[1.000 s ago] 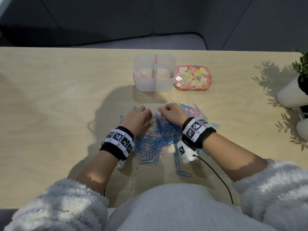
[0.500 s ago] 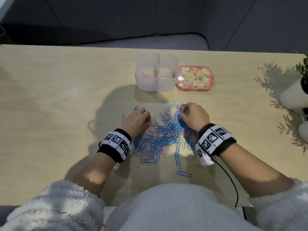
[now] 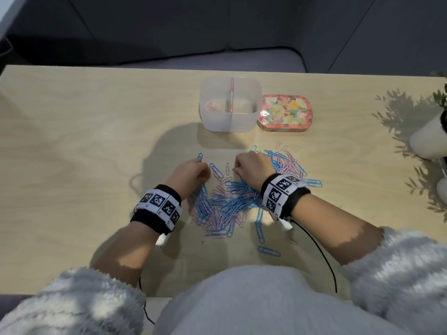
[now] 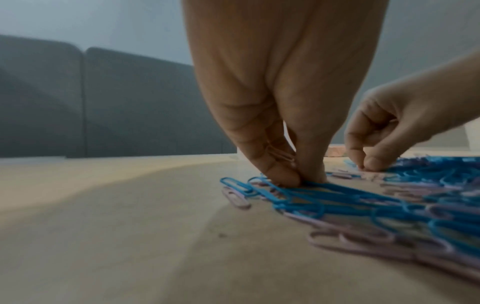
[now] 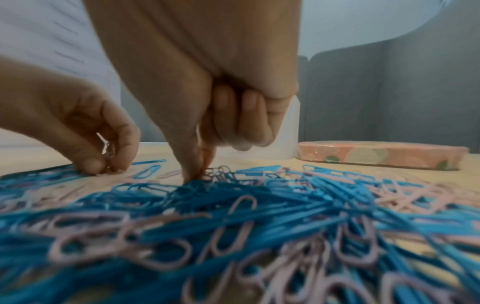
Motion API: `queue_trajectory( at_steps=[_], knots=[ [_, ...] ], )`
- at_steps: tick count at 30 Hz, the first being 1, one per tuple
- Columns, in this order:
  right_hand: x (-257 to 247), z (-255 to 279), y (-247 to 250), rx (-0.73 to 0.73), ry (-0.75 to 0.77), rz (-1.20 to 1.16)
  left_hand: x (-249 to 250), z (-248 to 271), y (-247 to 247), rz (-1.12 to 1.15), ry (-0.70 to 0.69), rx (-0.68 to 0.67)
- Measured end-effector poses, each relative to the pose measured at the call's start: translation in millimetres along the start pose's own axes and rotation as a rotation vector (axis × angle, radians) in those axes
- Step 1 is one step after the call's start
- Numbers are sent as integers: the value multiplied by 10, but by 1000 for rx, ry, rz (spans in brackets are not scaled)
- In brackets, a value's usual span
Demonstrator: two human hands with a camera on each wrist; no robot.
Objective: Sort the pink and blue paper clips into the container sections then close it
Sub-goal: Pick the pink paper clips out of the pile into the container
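Note:
A mixed pile of blue and pink paper clips [image 3: 229,201] lies on the table in front of me. My left hand [image 3: 193,172] is at the pile's left edge; its thumb and finger hold a few pink clips [image 4: 281,156], and its fingertips [image 4: 288,179] touch the pile. My right hand [image 3: 251,168] is at the pile's far side. Its thumb and forefinger [image 5: 192,164] pinch down into the clips while the other fingers are curled; the pinched clip's colour is hidden. The clear container [image 3: 227,122] with a pink divider stands open beyond, with some pink clips in its left section.
The floral lid [image 3: 285,113] lies right of the container, touching it. A white plant pot [image 3: 428,139] stands at the table's right edge. Loose blue clips [image 3: 268,251] lie near the front edge. The wooden table [image 3: 96,141] is bare on the left.
My right hand went to the pile's right side and has come back left towards the middle. The left hand has stayed in place at the pile's left edge.

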State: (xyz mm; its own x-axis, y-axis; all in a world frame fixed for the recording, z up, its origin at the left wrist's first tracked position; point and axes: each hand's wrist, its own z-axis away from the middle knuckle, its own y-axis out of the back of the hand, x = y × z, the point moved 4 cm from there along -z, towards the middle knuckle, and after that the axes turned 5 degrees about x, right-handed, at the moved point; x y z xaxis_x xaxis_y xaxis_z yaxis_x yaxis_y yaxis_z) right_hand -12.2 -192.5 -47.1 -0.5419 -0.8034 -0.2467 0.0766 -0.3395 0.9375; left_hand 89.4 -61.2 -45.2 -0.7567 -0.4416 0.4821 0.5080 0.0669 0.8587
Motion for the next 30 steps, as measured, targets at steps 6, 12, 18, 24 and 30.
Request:
queue_trajectory(
  at_steps=[6, 12, 18, 24, 30],
  knots=[
    [206, -32, 135, -62, -188, -725, -1, -86, -22, -44, 55, -60],
    [305, 28, 131, -176, -539, -1465, -129, -89, 51, -29, 81, -35],
    [122, -38, 44, -198, -535, -1429, 69, -102, -34, -25, -9, 4],
    [-69, -134, 52, -93, 75, -302, 108, -176, -132, -82, -7, -46],
    [-41, -121, 77, -143, 155, -157, 41, -88, -47, 339, 155, -22]
  ],
)
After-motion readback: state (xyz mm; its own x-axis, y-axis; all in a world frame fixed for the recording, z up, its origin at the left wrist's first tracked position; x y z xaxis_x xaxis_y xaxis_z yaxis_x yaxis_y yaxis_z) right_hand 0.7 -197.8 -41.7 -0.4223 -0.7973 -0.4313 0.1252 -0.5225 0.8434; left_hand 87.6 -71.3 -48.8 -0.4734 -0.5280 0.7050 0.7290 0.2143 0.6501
